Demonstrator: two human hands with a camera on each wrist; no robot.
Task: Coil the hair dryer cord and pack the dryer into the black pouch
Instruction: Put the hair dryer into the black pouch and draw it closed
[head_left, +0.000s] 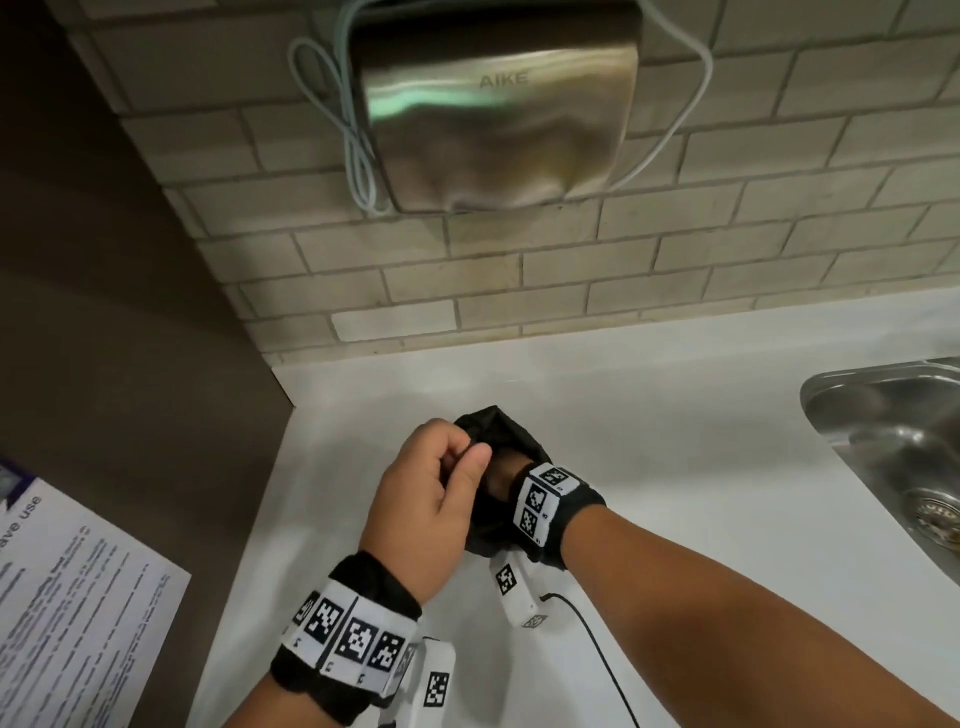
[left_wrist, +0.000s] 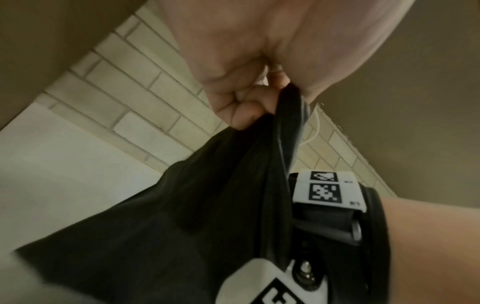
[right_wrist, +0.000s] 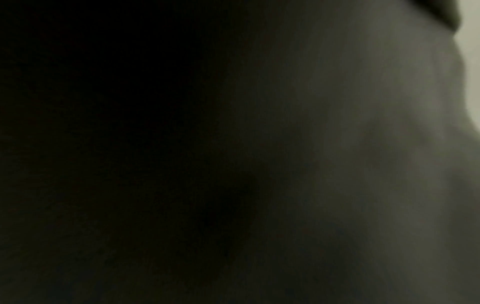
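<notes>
The black pouch (head_left: 498, 426) is held up just above the white counter. My left hand (head_left: 478, 453) pinches the pouch's rim between thumb and curled fingers. The left wrist view shows the same pinch, with my left hand (left_wrist: 272, 96) lifting the black pouch (left_wrist: 182, 205) fabric into a ridge. My right hand (head_left: 501, 480) is pushed into the pouch's mouth up to the wrist band, so its fingers are hidden. The right wrist view is almost all dark pouch fabric (right_wrist: 363, 144). No view shows the hair dryer or its cord.
The white counter (head_left: 649, 415) runs to a steel sink (head_left: 893, 426) at the right. A metal hand dryer (head_left: 498, 114) with white cables hangs on the brick-tile wall. A printed sheet (head_left: 78, 597) lies at the left. A thin black cable (head_left: 597, 639) trails from my right wrist device.
</notes>
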